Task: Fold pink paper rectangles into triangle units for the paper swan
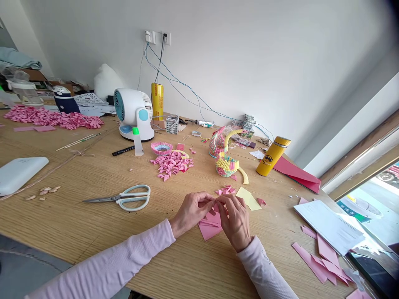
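My left hand (193, 211) and my right hand (235, 219) meet with fingertips pinched together on a small piece of pink paper (216, 207), mostly hidden by the fingers. Below them on the table lie pink paper sheets (210, 231). Just beyond the fingers is a small group of folded pink paper triangles (225, 190), beside pale yellow paper slips (248, 198). Scissors (131, 198) with pale handles rest left of my left hand, their blades pointing left. Farther back stands a yellow and pink folded-paper model (227, 164), with a curved yellow strip (244, 176) next to it.
A pink pile of folded pieces (171, 165), a paper bowl (161, 148) and a white fan (135, 114) stand back left. At right are a yellow bottle (273, 156), a white booklet (328, 226) and pink paper strips (324, 265) by the window.
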Demonstrator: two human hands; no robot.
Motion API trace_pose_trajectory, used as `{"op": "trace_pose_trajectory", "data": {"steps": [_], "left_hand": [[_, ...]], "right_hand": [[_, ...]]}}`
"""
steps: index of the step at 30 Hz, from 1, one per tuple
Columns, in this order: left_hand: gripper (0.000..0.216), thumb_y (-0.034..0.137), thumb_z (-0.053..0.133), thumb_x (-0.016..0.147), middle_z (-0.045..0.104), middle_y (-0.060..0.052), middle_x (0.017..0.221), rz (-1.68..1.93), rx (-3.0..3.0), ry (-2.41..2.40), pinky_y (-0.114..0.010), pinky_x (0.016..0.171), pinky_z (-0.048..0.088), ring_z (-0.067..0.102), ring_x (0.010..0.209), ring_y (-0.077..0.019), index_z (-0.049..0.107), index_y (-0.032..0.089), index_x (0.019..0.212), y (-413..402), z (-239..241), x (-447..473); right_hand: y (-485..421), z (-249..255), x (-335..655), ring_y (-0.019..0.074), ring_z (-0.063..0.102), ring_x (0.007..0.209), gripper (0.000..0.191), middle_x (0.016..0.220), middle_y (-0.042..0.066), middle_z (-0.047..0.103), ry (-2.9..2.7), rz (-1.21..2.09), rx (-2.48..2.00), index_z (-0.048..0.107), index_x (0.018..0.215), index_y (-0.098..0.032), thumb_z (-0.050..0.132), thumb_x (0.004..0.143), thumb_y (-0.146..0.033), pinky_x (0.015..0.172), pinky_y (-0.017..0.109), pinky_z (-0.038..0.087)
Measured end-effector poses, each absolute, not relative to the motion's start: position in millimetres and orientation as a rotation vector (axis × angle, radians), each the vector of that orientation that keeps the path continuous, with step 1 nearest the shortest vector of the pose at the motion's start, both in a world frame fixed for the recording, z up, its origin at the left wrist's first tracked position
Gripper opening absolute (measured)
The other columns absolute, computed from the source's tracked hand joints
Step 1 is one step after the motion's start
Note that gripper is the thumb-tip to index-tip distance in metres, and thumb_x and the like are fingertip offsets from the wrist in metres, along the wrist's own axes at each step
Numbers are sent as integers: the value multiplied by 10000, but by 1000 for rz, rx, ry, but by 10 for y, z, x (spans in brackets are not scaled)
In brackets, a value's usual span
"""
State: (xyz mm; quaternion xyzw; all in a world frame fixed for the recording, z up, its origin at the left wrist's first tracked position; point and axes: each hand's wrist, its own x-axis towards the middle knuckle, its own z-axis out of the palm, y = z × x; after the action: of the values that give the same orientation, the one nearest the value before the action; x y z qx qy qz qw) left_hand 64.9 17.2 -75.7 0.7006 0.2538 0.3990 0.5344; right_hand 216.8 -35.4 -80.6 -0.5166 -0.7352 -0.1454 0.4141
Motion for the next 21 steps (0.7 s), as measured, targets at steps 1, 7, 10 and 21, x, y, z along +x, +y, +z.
{"op": "trace_pose_trajectory", "data": {"steps": [1, 7, 10, 21], "left_hand": [[240, 334, 589, 846, 696, -70, 717, 944, 1644, 616, -206, 549, 480, 665, 633, -153, 665, 107, 857, 170, -759, 651], [264, 354, 613, 821, 696, -82, 692, 954, 1547, 676, -195, 497, 447, 666, 602, -158, 658, 95, 841, 150, -751, 670], [269, 353, 637, 799, 685, -73, 651, 980, 1502, 703, -198, 499, 442, 653, 568, -150, 660, 86, 820, 141, -749, 687], [324, 397, 656, 764, 697, -94, 770, 946, 1270, 682, -193, 474, 404, 613, 537, -117, 668, 81, 835, 161, -701, 681]], "right_hand": [[-355, -803, 2172, 196, 614, 810, 140, 870, 60, 681, -1878, -412, -1289, 603, 897, -185, 481, 905, -117, 770, 344, 396], [-361, -787, 2187, 173, 622, 811, 199, 897, 55, 688, -1938, -532, -1215, 622, 988, -185, 488, 891, -72, 825, 351, 375], [-358, -797, 2178, 177, 617, 802, 199, 896, 54, 686, -1927, -532, -1218, 633, 1002, -191, 508, 888, -87, 814, 355, 376], [-387, -798, 2158, 202, 598, 852, 281, 950, 66, 659, -1939, -477, -1281, 644, 1099, -224, 521, 873, -112, 823, 384, 386]]}}
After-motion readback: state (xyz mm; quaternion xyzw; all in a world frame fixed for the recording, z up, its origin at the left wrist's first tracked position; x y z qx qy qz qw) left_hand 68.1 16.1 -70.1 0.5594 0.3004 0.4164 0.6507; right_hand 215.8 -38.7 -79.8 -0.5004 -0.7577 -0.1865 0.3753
